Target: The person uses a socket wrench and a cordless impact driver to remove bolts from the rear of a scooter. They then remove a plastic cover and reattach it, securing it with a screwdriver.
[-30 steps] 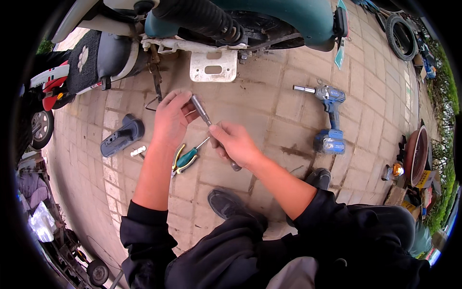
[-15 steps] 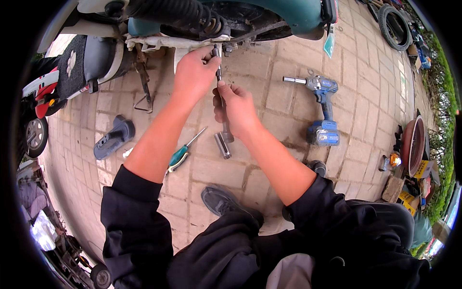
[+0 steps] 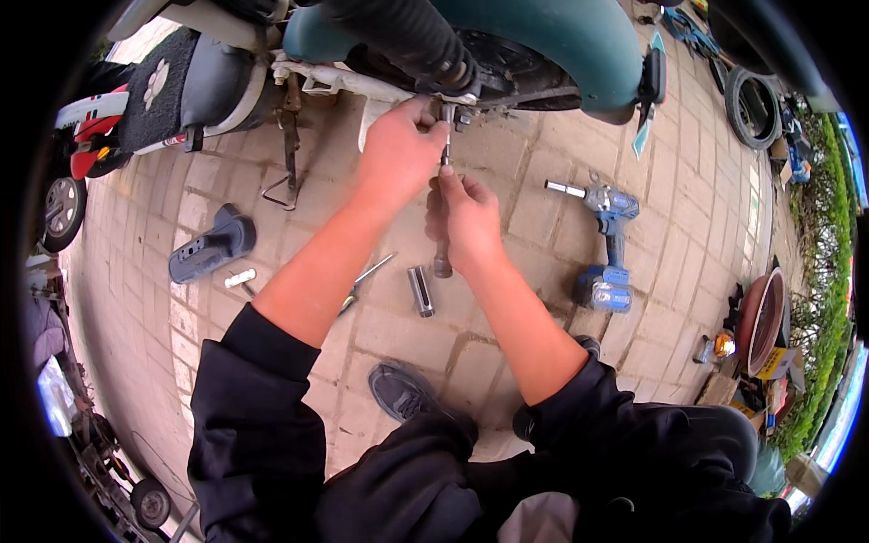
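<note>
My left hand (image 3: 404,149) is closed round the upper part of a long metal socket wrench (image 3: 443,258), whose tip reaches the bolt area (image 3: 462,116) below the black shock absorber (image 3: 398,36), on the underside of the teal-bodied vehicle (image 3: 588,45). My right hand (image 3: 464,217) grips the wrench's handle lower down. A loose metal socket (image 3: 420,291) lies on the paving just below my hands. The screwdriver (image 3: 371,270) and pliers are partly hidden behind my left forearm. A blue cordless impact wrench (image 3: 606,244) lies to the right.
Paved ground (image 3: 507,344) surrounds me. A dark rubber part (image 3: 211,249) and a small white part (image 3: 239,279) lie left. Another scooter (image 3: 167,95) stands upper left, beside a kickstand (image 3: 288,172). Tyres (image 3: 751,109), a reddish basin (image 3: 759,321) and boxes line the right side.
Both my hands have raised the tool from above the paving up to the vehicle's underside, turning it more upright in the view. The loose socket, earlier hidden, now shows on the ground.
</note>
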Available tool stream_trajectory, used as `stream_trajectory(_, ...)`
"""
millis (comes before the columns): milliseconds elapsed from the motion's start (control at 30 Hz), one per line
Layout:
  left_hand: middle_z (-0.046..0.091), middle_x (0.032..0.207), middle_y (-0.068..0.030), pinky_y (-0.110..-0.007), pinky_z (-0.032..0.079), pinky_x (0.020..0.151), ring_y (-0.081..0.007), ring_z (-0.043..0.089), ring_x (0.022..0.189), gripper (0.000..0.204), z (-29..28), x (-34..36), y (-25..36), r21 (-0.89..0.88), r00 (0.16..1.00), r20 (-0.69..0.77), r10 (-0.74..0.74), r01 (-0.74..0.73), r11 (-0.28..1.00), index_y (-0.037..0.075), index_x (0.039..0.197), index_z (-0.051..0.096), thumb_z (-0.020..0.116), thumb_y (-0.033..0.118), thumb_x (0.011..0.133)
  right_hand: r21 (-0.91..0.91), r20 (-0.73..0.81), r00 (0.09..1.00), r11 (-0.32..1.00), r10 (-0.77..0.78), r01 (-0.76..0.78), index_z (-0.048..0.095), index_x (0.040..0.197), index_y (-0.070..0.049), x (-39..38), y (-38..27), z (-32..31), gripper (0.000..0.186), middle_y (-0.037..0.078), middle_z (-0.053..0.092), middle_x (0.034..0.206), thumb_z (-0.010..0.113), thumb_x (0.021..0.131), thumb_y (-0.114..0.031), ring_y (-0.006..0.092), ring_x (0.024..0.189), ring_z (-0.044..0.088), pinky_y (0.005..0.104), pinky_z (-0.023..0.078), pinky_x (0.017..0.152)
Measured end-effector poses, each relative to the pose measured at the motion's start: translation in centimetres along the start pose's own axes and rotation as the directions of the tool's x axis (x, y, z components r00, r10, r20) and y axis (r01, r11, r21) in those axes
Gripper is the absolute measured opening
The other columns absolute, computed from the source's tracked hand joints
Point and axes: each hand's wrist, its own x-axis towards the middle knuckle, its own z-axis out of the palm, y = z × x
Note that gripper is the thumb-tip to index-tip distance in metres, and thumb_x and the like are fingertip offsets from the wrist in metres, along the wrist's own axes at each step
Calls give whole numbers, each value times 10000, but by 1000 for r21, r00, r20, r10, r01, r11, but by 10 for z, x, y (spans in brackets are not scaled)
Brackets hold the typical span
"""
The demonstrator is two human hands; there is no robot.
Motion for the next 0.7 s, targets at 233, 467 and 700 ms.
stream_trajectory(233, 569, 1039, -139, -412, 495, 778, -307, 560, 978, 379, -1, -3, -9, 168, 976, 3, 217, -215, 962, 52, 1120, 591, 621, 184, 766, -77, -22, 993, 991, -115, 113, 490, 798, -7, 2, 12, 5, 293, 51, 496, 600, 515, 956, -253, 122, 421, 435, 264, 337, 385)
stream_trajectory(467, 557, 949, -171, -405, 480, 757, -341, 562, 883, 420, -5, -4, -13, 96, 966, 0, 260, -259, 961, 29, 1145, 584, 619, 142, 742, -177, -90, 977, 969, -191, 173, 459, 758, -11, 0, 17, 14, 301, 56, 491, 589, 501, 962, -228, 118, 434, 441, 261, 354, 395)
stream_trajectory(700, 568, 891, -145, -410, 484, 699, -325, 574, 829, 348, -6, -1, -17, 25, 964, -34, 262, -262, 965, 44, 1070, 604, 579, 108, 728, -149, -164, 968, 975, -190, 166, 484, 780, -10, 0, 19, 17, 286, 58, 504, 604, 513, 962, -229, 115, 438, 451, 260, 359, 396)
